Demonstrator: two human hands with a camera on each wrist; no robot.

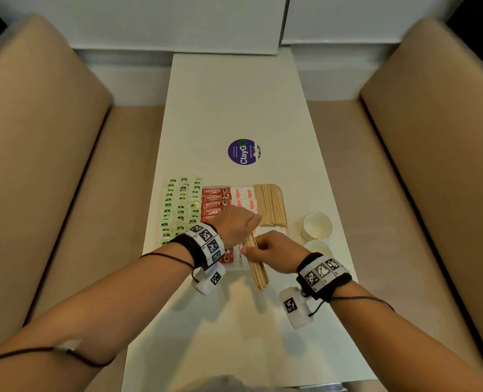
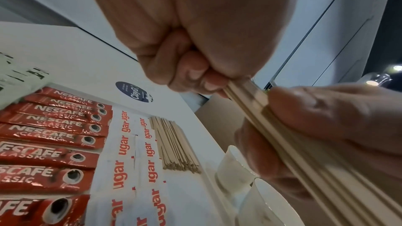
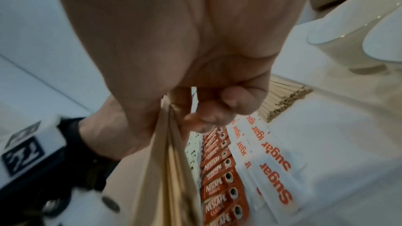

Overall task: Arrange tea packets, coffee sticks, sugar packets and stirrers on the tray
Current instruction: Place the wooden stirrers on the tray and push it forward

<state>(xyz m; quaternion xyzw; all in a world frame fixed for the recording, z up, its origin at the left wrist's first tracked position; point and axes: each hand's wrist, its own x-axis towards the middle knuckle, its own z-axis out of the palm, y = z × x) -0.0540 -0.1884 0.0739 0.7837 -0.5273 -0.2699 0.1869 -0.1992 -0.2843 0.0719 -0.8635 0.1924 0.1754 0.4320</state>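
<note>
Here a stirrer bundle (image 1: 255, 263) is gripped by both the left hand (image 1: 236, 226) and right hand (image 1: 274, 250); the tray is largely hidden overhead, and printed sugar packets (image 3: 269, 166) are legible only from the wrists.

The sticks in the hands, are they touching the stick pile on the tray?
Apart. The left wrist view shows the held stirrers lifted, with the stirrer pile lying separately below.

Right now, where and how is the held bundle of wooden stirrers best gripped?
Pinch the bundle of thin wooden stirrers across its flat faces at the far end, coming from above as both hands do: left hand, right hand. The sticks are loose, so squeezing the stack keeps them aligned.
</note>
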